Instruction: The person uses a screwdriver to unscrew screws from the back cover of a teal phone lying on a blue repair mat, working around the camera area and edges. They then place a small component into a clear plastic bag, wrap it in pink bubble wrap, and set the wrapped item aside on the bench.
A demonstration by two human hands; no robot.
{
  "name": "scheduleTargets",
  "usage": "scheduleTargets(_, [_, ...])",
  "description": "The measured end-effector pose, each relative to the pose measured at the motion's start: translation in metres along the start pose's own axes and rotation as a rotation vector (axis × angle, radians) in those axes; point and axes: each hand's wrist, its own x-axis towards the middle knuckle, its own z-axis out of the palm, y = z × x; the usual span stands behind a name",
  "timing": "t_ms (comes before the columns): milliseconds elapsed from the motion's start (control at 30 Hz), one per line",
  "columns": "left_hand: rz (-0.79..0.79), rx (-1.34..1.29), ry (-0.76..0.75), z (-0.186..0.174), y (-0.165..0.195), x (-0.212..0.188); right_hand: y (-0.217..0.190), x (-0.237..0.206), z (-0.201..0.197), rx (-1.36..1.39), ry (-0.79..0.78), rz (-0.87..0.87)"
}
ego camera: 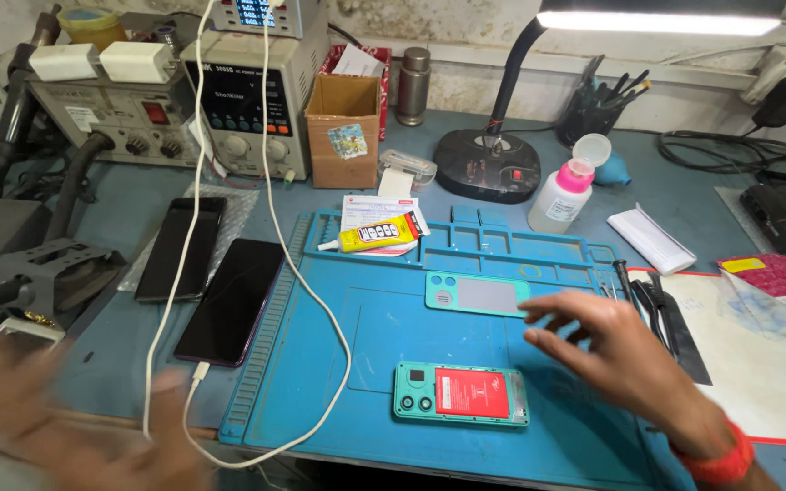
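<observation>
Teal phone [462, 394] with its back off lies flat on the blue work mat [338, 364], red battery showing, near the mat's front edge. And right above it sits its teal back cover [477, 295], also flat on the mat, a little apart from the phone. The right hand [613, 347] hovers over the mat just to the right of both, fingers [552, 314] spread wide and holding nothing, fingertips close to the cover's right end. An orange band wraps that wrist. Over on the near left, the left hand [75, 427] is a blur at the table's [120, 191] edge; it looks open, but I cannot tell for sure. A white cable [270, 218] runs down from the bench equipment, loops across the mat and ends in a plug close to that left hand. Two dark phones [206, 277] lie face up side by side left of the mat. A yellow glue tube [375, 235] rests at the mat's top edge, a pink-capped bottle [561, 195] and a black desk lamp [488, 164] stand behind, and a small cardboard box [343, 132] sits beside the power supply [247, 105].
</observation>
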Motion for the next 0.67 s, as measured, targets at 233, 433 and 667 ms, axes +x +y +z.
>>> scheduleTargets(233, [-0.046, -0.46, -0.588, 0.085, 0.08, -0.027, -0.015, 0.109, -0.002, -0.126, -0.006, -0.309])
scheduleTargets(433, [-0.105, -0.408, -0.753, 0.111, 0.076, -0.054, -0.013, 0.201, 0.025, -0.187, 0.185, -0.496])
scheduleTargets(667, [-0.083, -0.379, -0.892, 0.124, 0.063, -0.07, 0.002, 0.279, 0.05, -0.311, 0.011, -0.391])
